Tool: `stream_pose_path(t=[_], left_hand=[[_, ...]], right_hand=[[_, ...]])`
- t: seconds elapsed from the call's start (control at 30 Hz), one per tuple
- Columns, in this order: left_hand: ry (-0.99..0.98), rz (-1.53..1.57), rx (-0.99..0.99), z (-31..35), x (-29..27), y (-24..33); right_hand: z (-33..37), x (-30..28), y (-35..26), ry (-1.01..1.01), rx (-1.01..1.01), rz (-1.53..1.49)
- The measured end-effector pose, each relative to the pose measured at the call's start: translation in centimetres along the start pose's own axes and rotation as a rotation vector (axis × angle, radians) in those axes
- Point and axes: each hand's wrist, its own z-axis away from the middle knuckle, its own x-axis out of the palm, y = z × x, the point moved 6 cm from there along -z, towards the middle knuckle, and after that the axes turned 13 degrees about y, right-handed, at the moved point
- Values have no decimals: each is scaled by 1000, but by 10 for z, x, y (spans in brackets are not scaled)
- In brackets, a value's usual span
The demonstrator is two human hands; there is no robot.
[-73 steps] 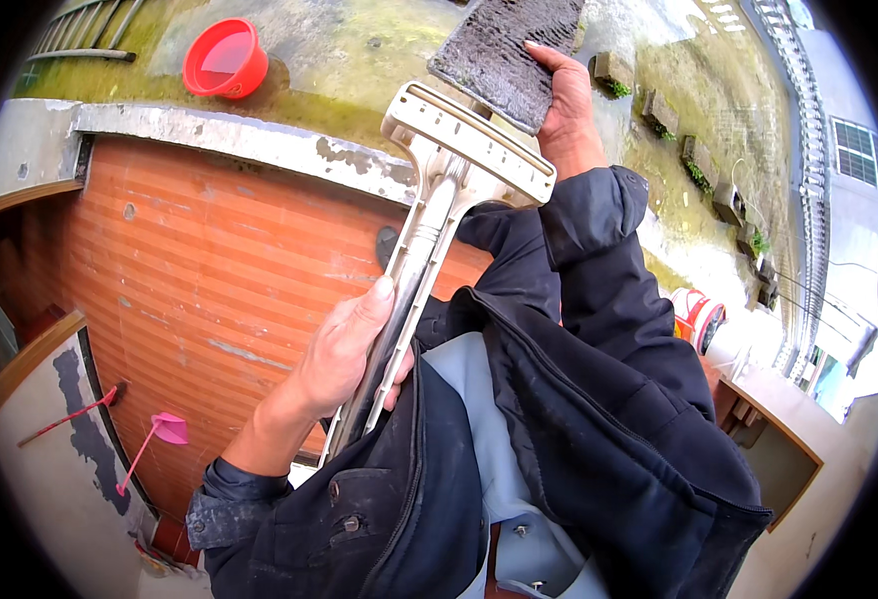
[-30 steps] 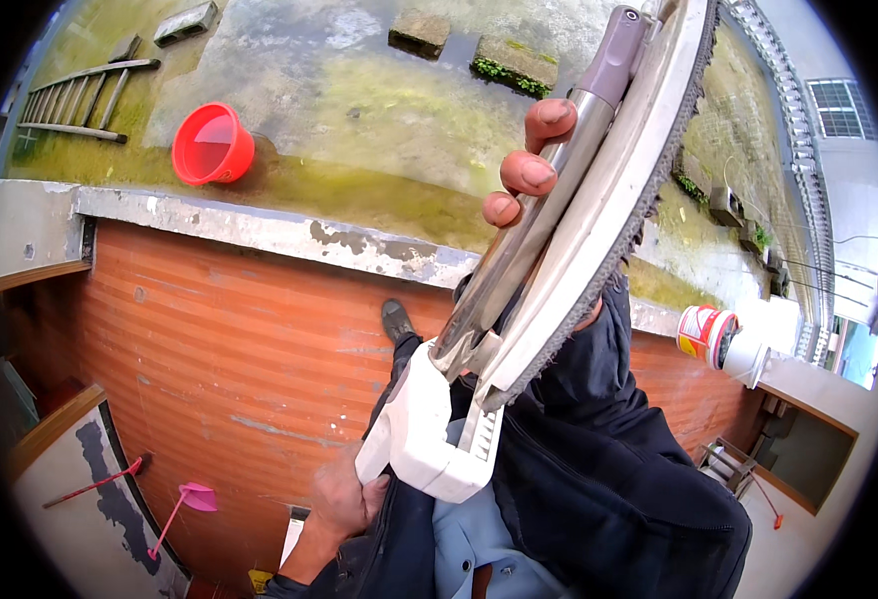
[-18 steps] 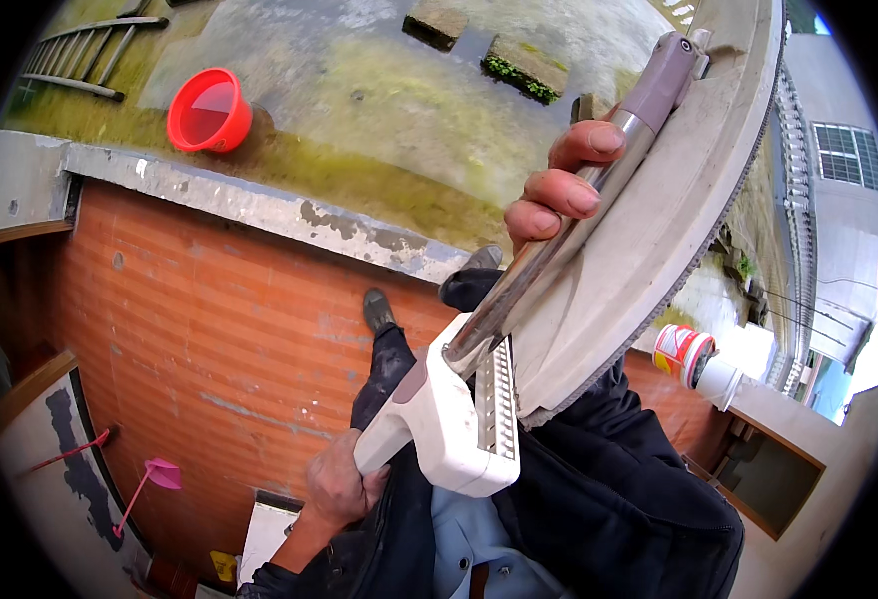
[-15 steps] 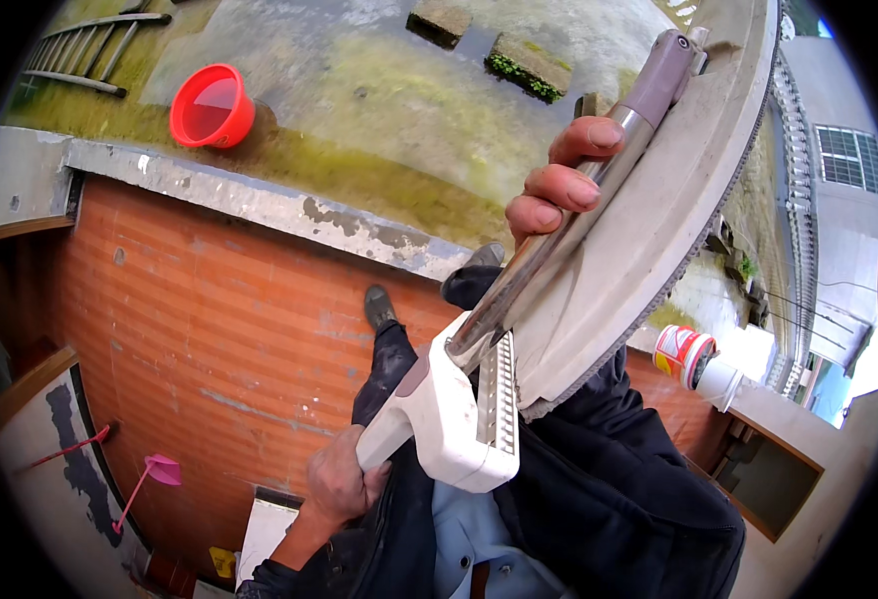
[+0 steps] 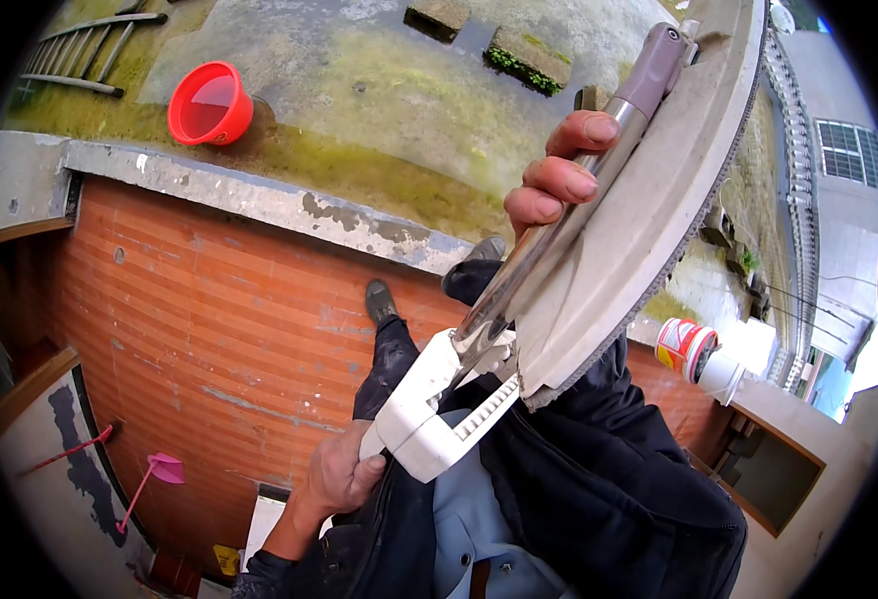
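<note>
Held up before me is what looks like a flat mop, with a long pale grey head edged in dark fringe. A shiny metal pole runs along the head, ending in a purple-grey joint. My right hand has its fingers wrapped round the pole; its palm and arm are hidden behind the mop. At the pole's lower end sits a white plastic wringer piece with a slot and a toothed row. My left hand is closed on its handle end, at lower left.
A red basin of water stands on the mossy concrete beyond a low ledge. A ladder and concrete blocks lie farther off. White buckets stand at right. A pink tool leans at lower left, beside orange tiles.
The white wringer piece has turned and tilted against the pole, so its slot and toothed row face differently. The mop head and pole have shifted slightly. Both hands keep their grips.
</note>
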Motion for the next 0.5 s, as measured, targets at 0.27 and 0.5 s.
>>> stream_pose_path(t=[0.27, 0.5], left_hand=[[-70, 165, -172, 0, 5, -7], [-120, 288, -235, -6, 11, -9]], right_hand=[[1, -7, -6, 23, -120, 44], [1, -6, -5, 2, -106, 27]])
